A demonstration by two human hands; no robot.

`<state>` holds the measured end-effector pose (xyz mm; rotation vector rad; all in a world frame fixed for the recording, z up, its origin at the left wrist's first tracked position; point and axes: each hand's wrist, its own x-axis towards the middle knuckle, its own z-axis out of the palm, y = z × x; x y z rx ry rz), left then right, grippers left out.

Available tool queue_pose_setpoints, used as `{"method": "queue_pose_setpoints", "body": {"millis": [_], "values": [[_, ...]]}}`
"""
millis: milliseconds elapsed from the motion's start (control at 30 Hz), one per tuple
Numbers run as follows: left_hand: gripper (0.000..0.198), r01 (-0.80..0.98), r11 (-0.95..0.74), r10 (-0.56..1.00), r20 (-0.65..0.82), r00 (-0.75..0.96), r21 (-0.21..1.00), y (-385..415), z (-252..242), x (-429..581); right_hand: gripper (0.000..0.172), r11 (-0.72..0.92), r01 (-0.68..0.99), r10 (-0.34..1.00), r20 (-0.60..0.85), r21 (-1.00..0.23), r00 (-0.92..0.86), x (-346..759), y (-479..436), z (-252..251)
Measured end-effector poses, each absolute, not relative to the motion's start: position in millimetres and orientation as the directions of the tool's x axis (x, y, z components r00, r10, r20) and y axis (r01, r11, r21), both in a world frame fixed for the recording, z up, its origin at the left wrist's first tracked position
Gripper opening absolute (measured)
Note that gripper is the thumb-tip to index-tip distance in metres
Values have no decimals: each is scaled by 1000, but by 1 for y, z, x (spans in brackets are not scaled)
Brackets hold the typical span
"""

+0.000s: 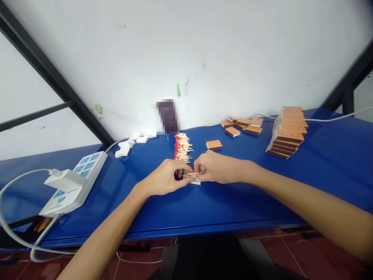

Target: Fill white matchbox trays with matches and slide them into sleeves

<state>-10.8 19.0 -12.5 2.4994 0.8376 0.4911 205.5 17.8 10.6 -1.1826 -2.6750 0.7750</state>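
My left hand (169, 177) and my right hand (212, 167) meet low over the blue table, fingertips pinched on a few matches (190, 175). Under the matches lies a white matchbox tray (196, 181), partly hidden by my fingers. Just beyond my left hand is a pile of red-tipped matches (183, 147), heads to the left. An orange-brown matchbox (214, 145) rests a little past my right hand.
White matchbox trays (125, 147) lie at the back left. Several matchbox sleeves (243, 124) are scattered at the back, and stacked matchboxes (288, 132) stand at the right. A power strip (78, 182) with a plugged-in charger and cable occupies the left. A blurred dark object (169, 116) leans on the wall.
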Motion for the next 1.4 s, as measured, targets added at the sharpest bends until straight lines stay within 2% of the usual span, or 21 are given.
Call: {"method": "queue_pose_setpoints", "body": {"millis": [233, 433, 767, 867, 933, 1000, 1133, 1233, 1400], "values": [[22, 451, -702, 661, 268, 701, 551, 21, -19, -9, 13, 609, 631, 696, -58, -480, -716, 207, 20, 14], [22, 456, -701, 672, 295, 679, 548, 23, -18, -9, 16, 630, 629, 694, -33, -456, -719, 206, 20, 14], [17, 503, -692, 721, 454, 524, 518, 26, -40, -3, 21, 563, 599, 730, 2, -569, -684, 205, 22, 7], [27, 556, -652, 758, 435, 486, 516, 28, -39, -4, 21, 571, 594, 735, 31, -567, -678, 203, 22, 5], [37, 576, -637, 771, 420, 479, 512, 30, -38, -4, 22, 595, 593, 730, 56, -543, -681, 202, 22, 2], [40, 565, -641, 767, 405, 498, 519, 30, -36, -5, 25, 653, 579, 709, 125, -489, -694, 201, 22, 0], [39, 533, -633, 765, 351, 539, 561, 30, -34, -6, 17, 818, 460, 558, 281, -346, -781, 199, 19, -2], [41, 514, -609, 780, 340, 525, 604, 30, -34, -7, 12, 884, 394, 453, 251, -253, -855, 199, 12, -5], [36, 477, -591, 782, 317, 537, 651, 32, -35, -13, 16, 903, 384, 412, 140, -190, -900, 196, 5, -7]]}}
